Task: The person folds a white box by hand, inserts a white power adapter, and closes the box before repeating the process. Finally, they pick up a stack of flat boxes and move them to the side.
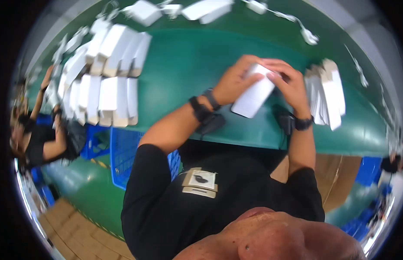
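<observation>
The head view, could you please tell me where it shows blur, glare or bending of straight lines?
In the head view, the white cables look smeared, and the box between the hands is slightly soft, whether from motion or focus I cannot tell; in the head view, pale glare lies on the right of the table, whose edges curve, and the corners are black.

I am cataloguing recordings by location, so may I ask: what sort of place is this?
Probably a packing or assembly workshop: white boxes are lined up on a long green worktable, corded white devices lie beyond them, and a blue plastic basket is beside the table.
</observation>
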{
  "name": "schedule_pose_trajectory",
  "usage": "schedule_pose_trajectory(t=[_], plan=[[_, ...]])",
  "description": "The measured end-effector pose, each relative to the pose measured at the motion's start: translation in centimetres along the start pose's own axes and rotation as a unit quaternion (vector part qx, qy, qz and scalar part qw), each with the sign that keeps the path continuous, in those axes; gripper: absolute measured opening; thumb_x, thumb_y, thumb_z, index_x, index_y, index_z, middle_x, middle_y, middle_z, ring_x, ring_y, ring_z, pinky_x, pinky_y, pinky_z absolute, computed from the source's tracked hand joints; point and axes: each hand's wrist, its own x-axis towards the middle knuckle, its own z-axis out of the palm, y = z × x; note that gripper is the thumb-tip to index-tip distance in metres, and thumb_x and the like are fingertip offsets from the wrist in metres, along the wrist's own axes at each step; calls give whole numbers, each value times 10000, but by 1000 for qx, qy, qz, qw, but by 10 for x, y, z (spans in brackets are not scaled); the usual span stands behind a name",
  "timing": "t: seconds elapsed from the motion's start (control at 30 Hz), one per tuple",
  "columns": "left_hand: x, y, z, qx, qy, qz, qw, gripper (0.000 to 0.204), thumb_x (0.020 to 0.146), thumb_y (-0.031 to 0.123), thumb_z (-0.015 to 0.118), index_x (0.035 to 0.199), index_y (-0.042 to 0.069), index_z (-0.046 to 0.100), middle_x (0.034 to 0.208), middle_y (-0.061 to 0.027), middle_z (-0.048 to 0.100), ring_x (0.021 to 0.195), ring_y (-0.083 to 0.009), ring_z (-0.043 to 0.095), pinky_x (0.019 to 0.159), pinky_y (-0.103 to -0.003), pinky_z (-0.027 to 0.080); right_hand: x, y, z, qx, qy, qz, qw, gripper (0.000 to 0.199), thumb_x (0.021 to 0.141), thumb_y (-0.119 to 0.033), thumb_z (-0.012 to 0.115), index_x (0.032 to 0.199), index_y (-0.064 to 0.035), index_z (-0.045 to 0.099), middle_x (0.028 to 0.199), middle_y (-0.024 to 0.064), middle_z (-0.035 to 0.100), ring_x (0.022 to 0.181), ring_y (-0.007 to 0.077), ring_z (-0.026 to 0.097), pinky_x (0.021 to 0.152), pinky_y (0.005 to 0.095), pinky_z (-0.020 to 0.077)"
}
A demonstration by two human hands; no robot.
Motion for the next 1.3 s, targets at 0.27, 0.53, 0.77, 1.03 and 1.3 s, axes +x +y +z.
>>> schedule_pose_trajectory(t=[0.27, 0.53, 0.77, 1.03, 1.3], plan=[[8, -8, 7, -105, 106, -84, 985, 403, 1029, 223, 511, 1356, 53, 349, 1142, -111, 563, 1042, -168, 560, 944, -318, 461, 7, 15, -2, -43, 59, 104, 992, 297, 940, -101, 637, 1225, -17, 634, 1129, 88, 657, 1048, 162, 614, 899, 285, 495], [23, 0, -2, -104, 317, -62, 941, 399, 1055, 357, 421, 1321, 60, 412, 1099, -89, 584, 994, -171, 577, 879, -313, 487, 81, 22, -48, -19, 265, 160, 951, 411, 943, -216, 656, 1297, -22, 583, 1147, 88, 647, 1037, 158, 621, 869, 283, 510], [22, -5, 2, -155, 160, -104, 969, 384, 1060, 375, 402, 1118, 32, 564, 975, -81, 619, 861, -146, 606, 778, -289, 511, -23, -50, -26, -305, 228, 12, 925, 334, 926, -220, 662, 1202, -33, 651, 1234, 155, 641, 1090, 253, 631, 915, 355, 505], [46, -7, 34, -126, 91, -119, 981, 418, 1065, 379, 388, 1041, 17, 594, 909, -82, 641, 787, -140, 620, 736, -277, 518, -110, -25, -138, -662, 271, 104, 691, 304, 913, -199, 639, 1187, -71, 663, 1179, 192, 659, 1047, 377, 632, 880, 448, 508], [-2, 8, 25, -111, 62, -51, 991, 329, 1053, 281, 437, 1050, -11, 588, 903, -101, 660, 819, -185, 656, 789, -325, 558, -127, -73, -99, -553, 368, 41, 746, 301, 1003, -140, 476, 1236, -63, 650, 1106, 164, 700, 922, 308, 690, 808, 385, 532]])
